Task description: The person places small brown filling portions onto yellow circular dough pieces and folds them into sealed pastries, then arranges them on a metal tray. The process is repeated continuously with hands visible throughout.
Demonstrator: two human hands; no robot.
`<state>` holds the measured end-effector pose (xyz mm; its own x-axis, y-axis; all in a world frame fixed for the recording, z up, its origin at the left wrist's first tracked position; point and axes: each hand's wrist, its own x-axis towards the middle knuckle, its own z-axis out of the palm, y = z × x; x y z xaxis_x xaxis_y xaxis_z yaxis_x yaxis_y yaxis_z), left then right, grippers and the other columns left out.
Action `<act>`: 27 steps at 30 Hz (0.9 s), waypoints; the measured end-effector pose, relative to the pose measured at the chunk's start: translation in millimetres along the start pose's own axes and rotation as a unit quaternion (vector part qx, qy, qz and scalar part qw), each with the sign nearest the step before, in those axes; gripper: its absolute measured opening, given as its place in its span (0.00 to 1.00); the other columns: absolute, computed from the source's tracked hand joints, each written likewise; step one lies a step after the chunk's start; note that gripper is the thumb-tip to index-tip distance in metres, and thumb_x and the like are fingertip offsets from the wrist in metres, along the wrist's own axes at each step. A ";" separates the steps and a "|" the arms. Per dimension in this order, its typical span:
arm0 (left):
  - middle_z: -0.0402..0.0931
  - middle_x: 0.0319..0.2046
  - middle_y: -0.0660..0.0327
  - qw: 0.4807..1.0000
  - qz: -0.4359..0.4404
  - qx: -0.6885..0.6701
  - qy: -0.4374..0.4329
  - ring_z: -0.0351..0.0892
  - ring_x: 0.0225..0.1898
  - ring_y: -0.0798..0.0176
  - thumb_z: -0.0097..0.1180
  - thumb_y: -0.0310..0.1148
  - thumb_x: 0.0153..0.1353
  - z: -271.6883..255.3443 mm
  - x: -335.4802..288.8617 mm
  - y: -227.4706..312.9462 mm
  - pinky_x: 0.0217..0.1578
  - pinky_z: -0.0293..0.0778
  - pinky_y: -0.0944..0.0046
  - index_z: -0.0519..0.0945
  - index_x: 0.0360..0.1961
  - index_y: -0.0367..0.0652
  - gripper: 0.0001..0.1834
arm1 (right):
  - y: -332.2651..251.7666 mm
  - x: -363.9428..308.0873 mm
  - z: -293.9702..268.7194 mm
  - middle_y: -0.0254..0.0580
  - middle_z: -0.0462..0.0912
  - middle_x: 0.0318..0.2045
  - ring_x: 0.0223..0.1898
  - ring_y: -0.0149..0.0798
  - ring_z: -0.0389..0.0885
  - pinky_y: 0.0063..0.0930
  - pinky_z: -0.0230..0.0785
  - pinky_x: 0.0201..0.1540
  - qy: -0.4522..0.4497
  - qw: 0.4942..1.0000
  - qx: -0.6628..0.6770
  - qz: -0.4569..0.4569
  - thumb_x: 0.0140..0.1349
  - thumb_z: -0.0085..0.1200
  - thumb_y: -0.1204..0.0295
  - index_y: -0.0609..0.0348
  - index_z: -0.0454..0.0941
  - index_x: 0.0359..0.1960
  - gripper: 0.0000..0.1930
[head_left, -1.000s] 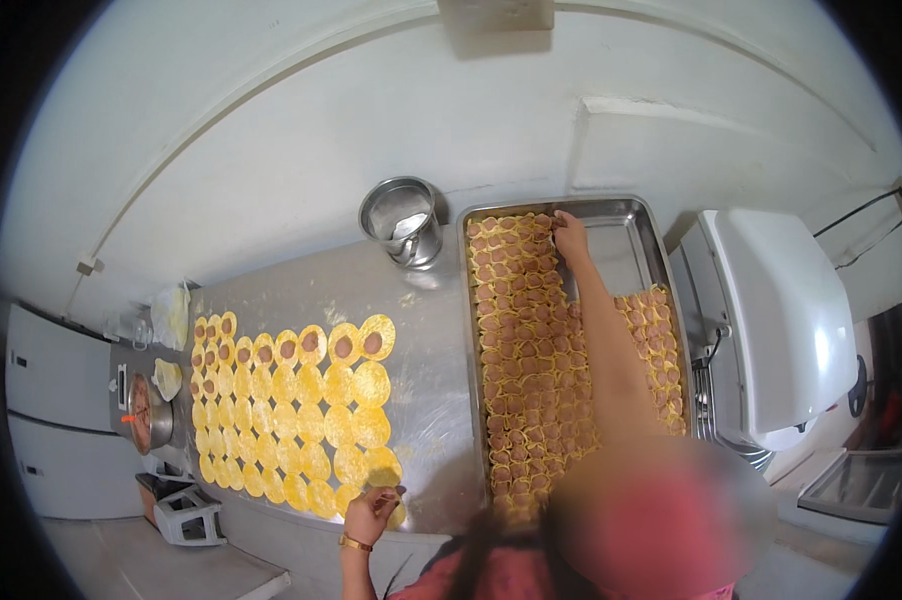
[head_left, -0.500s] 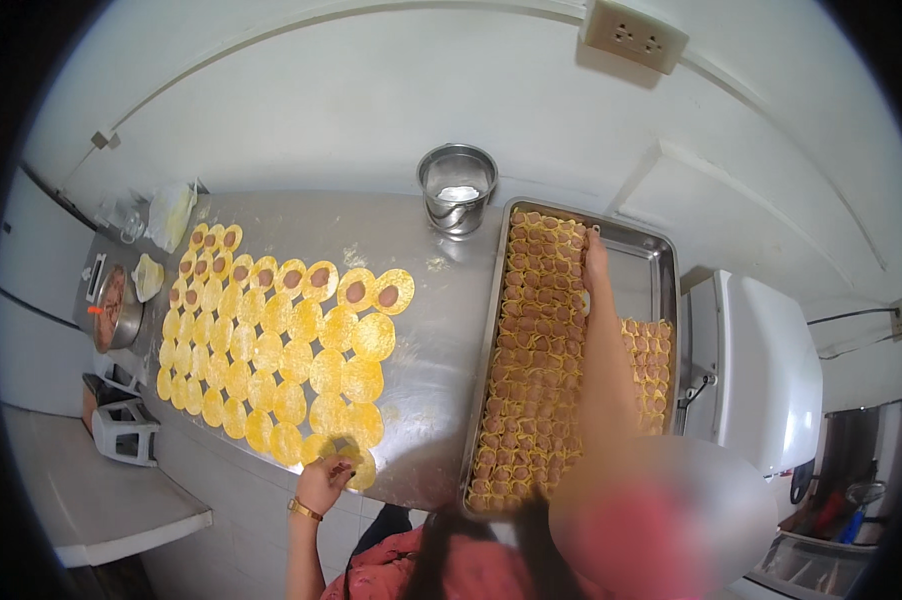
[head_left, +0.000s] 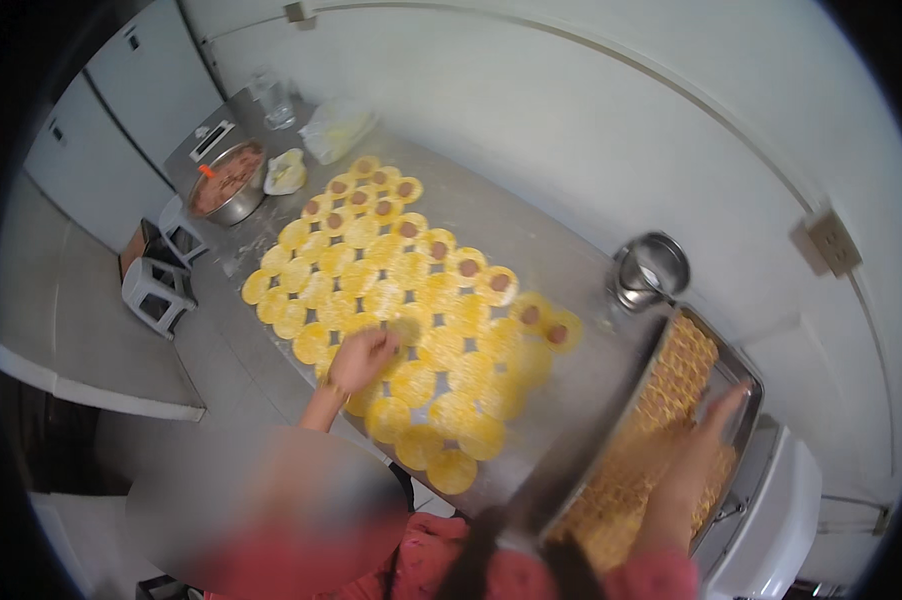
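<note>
Rows of round yellow dumpling wrappers (head_left: 386,300) cover the metal table, touching or overlapping. Lumps of brownish-pink meat filling (head_left: 469,268) sit on the far rows. Just above the wrappers near the table's front edge is my left hand (head_left: 363,360), its fingers curled in; whatever they hold, if anything, is hidden. My right hand (head_left: 709,425), smeared by motion, hovers over the far right part of a metal tray (head_left: 754,385). Tight rows of filled yellow dumplings (head_left: 676,370) fill much of that tray. Blur hides what the right fingers do.
A steel bowl of ground meat (head_left: 233,185) with an orange-handled tool stands at the far left, beside plastic bags (head_left: 336,130) and a glass jug (head_left: 273,105). Behind the tray is a metal bucket (head_left: 654,268). Grey stools (head_left: 158,293) stand left of the table.
The view has swung left. My left hand has moved from the front corner wrapper to over wrappers further left. My right hand has shifted off the tray's far dumpling row toward its right side.
</note>
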<state>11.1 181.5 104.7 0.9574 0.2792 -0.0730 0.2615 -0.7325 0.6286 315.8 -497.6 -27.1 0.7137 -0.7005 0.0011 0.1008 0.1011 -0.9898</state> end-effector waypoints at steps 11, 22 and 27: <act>0.79 0.31 0.50 0.951 -0.106 0.071 0.282 0.79 0.35 0.48 0.54 0.31 0.50 -110.0 322.2 -222.7 0.37 0.74 0.56 0.82 0.30 0.46 0.07 | -167.3 -174.9 -69.6 0.50 0.57 0.62 0.65 0.43 0.52 0.35 0.40 0.68 0.026 0.985 0.020 -0.167 0.67 0.35 0.58 0.69 0.54 0.60 0.28; 0.77 0.39 0.46 0.942 -0.256 0.126 0.176 0.78 0.43 0.49 0.53 0.32 0.54 -117.0 405.3 -249.4 0.42 0.74 0.54 0.80 0.37 0.38 0.12 | -216.1 -307.2 6.5 0.50 0.58 0.62 0.65 0.44 0.53 0.35 0.46 0.66 -0.004 0.994 0.015 -0.107 0.69 0.29 0.59 0.66 0.54 0.61 0.26; 0.76 0.40 0.44 0.956 -0.248 0.091 0.126 0.78 0.42 0.46 0.58 0.35 0.49 -119.6 419.4 -253.2 0.41 0.75 0.56 0.80 0.36 0.36 0.15 | -208.1 -321.3 -8.2 0.47 0.59 0.61 0.63 0.43 0.57 0.32 0.48 0.64 -0.069 0.991 -0.024 -0.114 0.67 0.33 0.58 0.62 0.56 0.62 0.26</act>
<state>331.8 558.4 7.6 0.6563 0.7444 -0.1232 0.7144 -0.5605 0.4189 59.8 -299.4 177.4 0.7649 -0.5974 0.2409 0.2390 -0.0841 -0.9674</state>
